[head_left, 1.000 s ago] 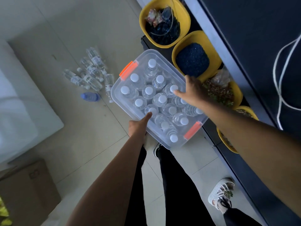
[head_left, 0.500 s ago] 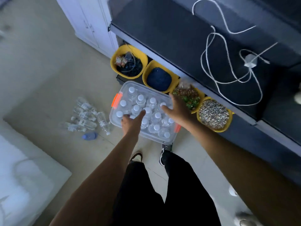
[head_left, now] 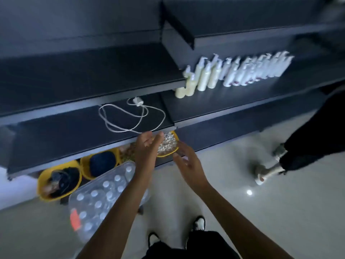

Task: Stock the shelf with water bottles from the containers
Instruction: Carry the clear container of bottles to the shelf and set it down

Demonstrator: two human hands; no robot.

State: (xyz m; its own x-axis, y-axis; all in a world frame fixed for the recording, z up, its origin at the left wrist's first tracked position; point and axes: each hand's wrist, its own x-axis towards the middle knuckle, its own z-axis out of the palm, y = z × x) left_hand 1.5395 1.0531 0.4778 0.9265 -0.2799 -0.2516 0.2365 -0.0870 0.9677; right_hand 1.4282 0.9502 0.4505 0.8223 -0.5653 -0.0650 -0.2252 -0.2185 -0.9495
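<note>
A clear plastic container (head_left: pixel 78 195) with orange latches sits on the floor at the lower left, packed with several small water bottles (head_left: pixel 106 184) with white caps. A dark shelf (head_left: pixel 56 139) runs across the view above it. My left hand (head_left: pixel 147 146) is raised in front of the shelf's lower edge, fingers apart and holding nothing. My right hand (head_left: pixel 186 161) hovers just to its right, also with fingers spread and nothing in it. Both hands are up and to the right of the container, apart from it.
A white cable with a plug (head_left: pixel 130 116) lies on the lower shelf. Several white pump bottles (head_left: pixel 233 73) stand on the right shelf section. Yellow bowls (head_left: pixel 59 182) with dark and pebbly contents (head_left: pixel 168 144) sit under the shelf. Another person's legs (head_left: pixel 276 165) stand at the right.
Both hands have come off the bottle container and risen toward the shelf. The view has swung up from the floor to the shelves; the loose bottles on the floor are out of sight.
</note>
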